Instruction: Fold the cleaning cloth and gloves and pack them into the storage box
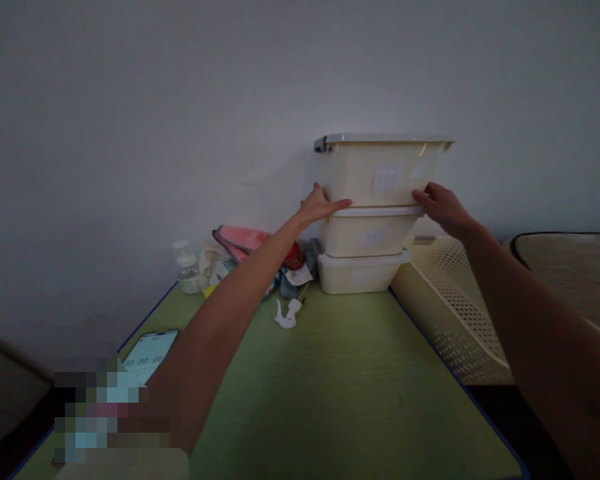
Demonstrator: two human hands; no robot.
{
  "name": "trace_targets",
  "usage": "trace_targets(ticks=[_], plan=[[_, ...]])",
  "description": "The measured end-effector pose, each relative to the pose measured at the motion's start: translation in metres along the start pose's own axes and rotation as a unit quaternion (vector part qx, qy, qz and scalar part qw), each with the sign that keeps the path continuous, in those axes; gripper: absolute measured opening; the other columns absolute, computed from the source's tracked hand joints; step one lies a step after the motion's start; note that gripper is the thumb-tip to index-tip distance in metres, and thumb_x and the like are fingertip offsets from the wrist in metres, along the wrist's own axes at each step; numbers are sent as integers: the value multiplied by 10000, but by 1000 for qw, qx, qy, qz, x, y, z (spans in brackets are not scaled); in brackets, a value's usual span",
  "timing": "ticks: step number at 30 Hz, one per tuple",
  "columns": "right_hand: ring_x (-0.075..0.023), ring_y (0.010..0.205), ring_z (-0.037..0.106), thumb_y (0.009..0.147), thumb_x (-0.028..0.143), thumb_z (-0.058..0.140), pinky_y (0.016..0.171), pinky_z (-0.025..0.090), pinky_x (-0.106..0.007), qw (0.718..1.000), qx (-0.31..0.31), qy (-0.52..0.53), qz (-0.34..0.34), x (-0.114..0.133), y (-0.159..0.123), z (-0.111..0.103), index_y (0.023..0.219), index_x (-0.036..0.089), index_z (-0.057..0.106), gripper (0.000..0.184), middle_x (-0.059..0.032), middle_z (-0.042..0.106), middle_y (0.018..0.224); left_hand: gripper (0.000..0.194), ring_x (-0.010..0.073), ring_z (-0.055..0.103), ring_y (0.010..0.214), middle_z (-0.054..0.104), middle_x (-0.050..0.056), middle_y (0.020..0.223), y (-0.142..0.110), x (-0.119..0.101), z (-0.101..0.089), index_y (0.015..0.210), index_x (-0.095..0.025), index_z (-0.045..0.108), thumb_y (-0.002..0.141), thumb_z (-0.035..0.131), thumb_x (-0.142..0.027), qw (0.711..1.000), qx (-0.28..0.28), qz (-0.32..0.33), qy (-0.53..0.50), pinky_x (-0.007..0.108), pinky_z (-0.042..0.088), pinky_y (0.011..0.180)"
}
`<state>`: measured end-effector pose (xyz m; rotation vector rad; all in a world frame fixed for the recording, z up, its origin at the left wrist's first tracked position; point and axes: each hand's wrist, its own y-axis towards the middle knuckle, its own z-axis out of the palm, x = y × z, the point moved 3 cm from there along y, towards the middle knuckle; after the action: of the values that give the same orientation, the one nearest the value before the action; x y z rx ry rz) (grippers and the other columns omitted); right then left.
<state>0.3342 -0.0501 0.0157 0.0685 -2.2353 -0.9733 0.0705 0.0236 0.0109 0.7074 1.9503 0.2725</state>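
Observation:
Three cream lidded storage boxes stand in a stack against the wall at the far end of the table. Both hands hold the top storage box, which has a grey lid and a pale label. My left hand grips its lower left corner, thumb along the front and the other fingers partly hidden at the side. At the lower right corner my right hand is closed on the same box. Directly beneath is the middle box, and under that the bottom box. Whether the top box touches the middle lid, I cannot tell.
On the green table lie a white spray nozzle, a phone showing a timer, clear bottles and a pile with a pink cloth and a red-lidded jar. A cream perforated basket stands right of the table.

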Motion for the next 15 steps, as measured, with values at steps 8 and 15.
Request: trace_targets(ticks=[8, 15], plan=[[-165, 671, 533, 686, 360, 619, 676, 479, -350, 998, -10, 53, -22, -7, 3, 7, 720, 215, 504, 188, 5, 566, 690, 757, 262, 449, 1250, 453, 174, 1365, -3, -9, 0, 1262, -107, 393, 631, 707, -383, 992, 57, 73, -83, 384, 356, 1047], [-220, 731, 600, 661, 358, 633, 710, 491, -421, 995, -70, 64, -28, -10, 2, 9, 667, 222, 489, 198, -43, 628, 755, 727, 269, 481, 1214, 475, 192, 1340, -4, -9, -2, 1214, -79, 430, 616, 690, -399, 988, 59, 93, -108, 374, 380, 1023]])
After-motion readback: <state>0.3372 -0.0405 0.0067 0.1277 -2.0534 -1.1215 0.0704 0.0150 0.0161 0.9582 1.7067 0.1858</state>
